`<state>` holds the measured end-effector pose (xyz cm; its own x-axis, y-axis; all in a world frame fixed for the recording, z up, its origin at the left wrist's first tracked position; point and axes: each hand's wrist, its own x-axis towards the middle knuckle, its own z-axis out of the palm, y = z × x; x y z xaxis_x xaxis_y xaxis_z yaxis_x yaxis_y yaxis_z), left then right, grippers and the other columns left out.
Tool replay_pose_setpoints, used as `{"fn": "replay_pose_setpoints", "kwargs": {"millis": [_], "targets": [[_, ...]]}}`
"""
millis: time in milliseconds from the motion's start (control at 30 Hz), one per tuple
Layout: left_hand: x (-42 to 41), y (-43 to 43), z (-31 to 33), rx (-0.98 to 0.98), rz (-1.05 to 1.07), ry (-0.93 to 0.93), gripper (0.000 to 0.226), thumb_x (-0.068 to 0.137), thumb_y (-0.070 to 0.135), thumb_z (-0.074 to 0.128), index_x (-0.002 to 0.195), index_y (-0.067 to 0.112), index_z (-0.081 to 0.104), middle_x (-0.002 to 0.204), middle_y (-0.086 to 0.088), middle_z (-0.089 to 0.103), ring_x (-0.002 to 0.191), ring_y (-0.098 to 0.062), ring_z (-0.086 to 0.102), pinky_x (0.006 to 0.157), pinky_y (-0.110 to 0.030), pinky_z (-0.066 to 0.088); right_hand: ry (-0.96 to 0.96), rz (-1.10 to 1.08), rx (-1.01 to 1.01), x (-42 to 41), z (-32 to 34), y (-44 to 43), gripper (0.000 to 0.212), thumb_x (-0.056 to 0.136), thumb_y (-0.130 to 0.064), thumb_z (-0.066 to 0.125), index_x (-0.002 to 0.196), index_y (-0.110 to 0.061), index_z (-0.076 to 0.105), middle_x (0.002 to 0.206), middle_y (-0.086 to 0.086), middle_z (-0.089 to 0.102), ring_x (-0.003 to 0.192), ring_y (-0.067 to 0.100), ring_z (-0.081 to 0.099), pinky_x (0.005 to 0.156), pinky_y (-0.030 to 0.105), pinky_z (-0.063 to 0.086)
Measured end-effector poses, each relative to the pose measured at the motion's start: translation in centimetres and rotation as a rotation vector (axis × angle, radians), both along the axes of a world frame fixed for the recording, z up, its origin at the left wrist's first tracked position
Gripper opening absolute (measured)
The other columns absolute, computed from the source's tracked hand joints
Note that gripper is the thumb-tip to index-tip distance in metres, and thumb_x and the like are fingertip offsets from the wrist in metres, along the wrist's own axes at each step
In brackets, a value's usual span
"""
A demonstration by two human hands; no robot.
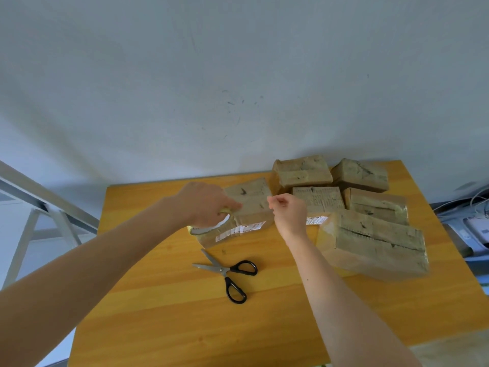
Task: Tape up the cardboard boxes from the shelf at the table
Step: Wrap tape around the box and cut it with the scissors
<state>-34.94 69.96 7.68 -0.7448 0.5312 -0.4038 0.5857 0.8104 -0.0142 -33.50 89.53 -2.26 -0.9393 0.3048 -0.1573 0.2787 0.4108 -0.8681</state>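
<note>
My left hand (206,202) grips a roll of clear tape (209,229) held above the left end of a cardboard box (251,197) on the yellow table (169,300). My right hand (288,210) is raised over the box's right end with its fingers curled and pinched together; whether it holds the tape's free end I cannot tell. A clear strip with the box's white label showing through it stretches between the two hands. Several more cardboard boxes (375,234) stand at the back right of the table.
Black-handled scissors (230,271) lie open on the table in front of the box. A grey metal frame (39,207) stands to the left. Cables and white devices (473,226) sit beyond the table's right edge. A pale wall rises behind.
</note>
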Motion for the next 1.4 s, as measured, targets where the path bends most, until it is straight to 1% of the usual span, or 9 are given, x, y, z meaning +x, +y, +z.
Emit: {"fn": "replay_pose_setpoints", "kwargs": {"millis": [200,333,500,767,900,1133,1233,1300,1400], "targets": [[-0.1,1.1,-0.9,-0.07,-0.032,0.064,0.043,0.102,0.039,0.032,0.144,0.048,0.031,0.106,0.0,0.057,0.084,-0.019,0.05,0.071,-0.03,0.042,0.221,0.104,0.447,-0.3,-2.4,-0.7,0.019,0.099,-0.022,0.055,0.092,-0.007,0.065,0.082,0.003,0.064,0.072,0.018,0.057,0.062,0.031,0.048],[0.0,1.5,-1.3,-0.098,-0.047,0.103,0.044,0.101,0.048,0.032,0.145,0.046,0.03,0.113,0.0,0.058,0.096,-0.021,0.057,0.069,-0.03,0.039,0.387,0.129,0.633,-0.1,-3.2,-1.0,0.015,0.092,-0.008,0.064,0.079,-0.004,0.059,0.067,0.006,0.057,0.055,0.019,0.05,0.047,0.03,0.042],[-0.2,1.8,-1.7,-0.159,-0.084,0.166,0.046,0.1,0.052,0.033,0.144,0.04,0.033,0.118,-0.003,0.056,0.099,-0.024,0.059,0.065,-0.031,0.038,0.391,0.199,0.849,-1.0,-3.5,-1.0,0.018,0.087,-0.011,0.071,0.077,-0.004,0.057,0.059,0.005,0.054,0.049,0.02,0.052,0.046,0.029,0.039],[-0.2,1.8,-2.3,-0.118,-0.061,0.145,0.037,0.1,0.049,0.034,0.132,0.037,0.047,0.097,0.001,0.059,0.075,-0.018,0.05,0.063,-0.03,0.039,0.311,0.072,0.832,-0.7,-3.4,-0.1,0.056,0.094,-0.04,0.057,0.124,0.006,0.053,0.11,0.021,0.065,0.099,0.036,0.065,0.081,0.043,0.054],[-0.1,1.9,-2.2,-0.101,-0.039,0.145,0.035,0.099,0.05,0.035,0.127,0.034,0.048,0.091,0.002,0.057,0.072,-0.018,0.05,0.062,-0.03,0.039,0.416,0.382,0.89,0.9,-4.8,-0.2,0.067,0.103,-0.05,0.027,0.15,-0.004,0.03,0.156,0.014,0.033,0.144,0.027,0.032,0.115,0.042,0.028],[-0.2,1.7,-2.6,-0.073,0.046,0.117,0.061,0.089,0.069,0.039,0.134,0.028,0.048,0.11,0.004,0.062,0.096,-0.019,0.061,0.067,-0.028,0.041,0.183,0.639,0.924,1.8,-5.8,0.0,0.083,0.095,-0.069,0.007,0.156,-0.013,-0.003,0.164,0.003,-0.007,0.151,0.019,-0.007,0.123,0.044,0.003],[-0.3,1.7,-2.5,-0.019,0.114,0.083,0.066,0.089,0.072,0.032,0.132,0.025,0.051,0.11,0.003,0.063,0.1,-0.019,0.06,0.073,-0.03,0.045,0.331,0.546,0.859,3.3,-5.0,0.1,0.073,0.101,-0.056,0.026,0.153,-0.005,0.022,0.159,0.014,0.025,0.147,0.027,0.024,0.12,0.04,0.022],[-0.2,1.6,-2.3,0.02,0.169,0.058,0.059,0.095,0.063,0.029,0.135,0.025,0.049,0.12,0.0,0.062,0.11,-0.022,0.058,0.085,-0.036,0.048,0.496,0.489,0.835,5.5,-5.4,-0.2,0.049,0.099,-0.042,0.041,0.13,-0.005,0.045,0.131,0.017,0.058,0.118,0.028,0.056,0.098,0.037,0.047],[-0.3,1.5,-2.2,0.073,0.252,0.007,0.052,0.098,0.055,0.036,0.142,0.028,0.042,0.137,0.0,0.054,0.126,-0.024,0.048,0.098,-0.04,0.042,0.415,0.705,0.801,8.7,-6.9,-1.1,0.025,0.095,-0.032,0.052,0.104,-0.009,0.052,0.1,0.008,0.063,0.086,0.023,0.063,0.077,0.035,0.053]]}}
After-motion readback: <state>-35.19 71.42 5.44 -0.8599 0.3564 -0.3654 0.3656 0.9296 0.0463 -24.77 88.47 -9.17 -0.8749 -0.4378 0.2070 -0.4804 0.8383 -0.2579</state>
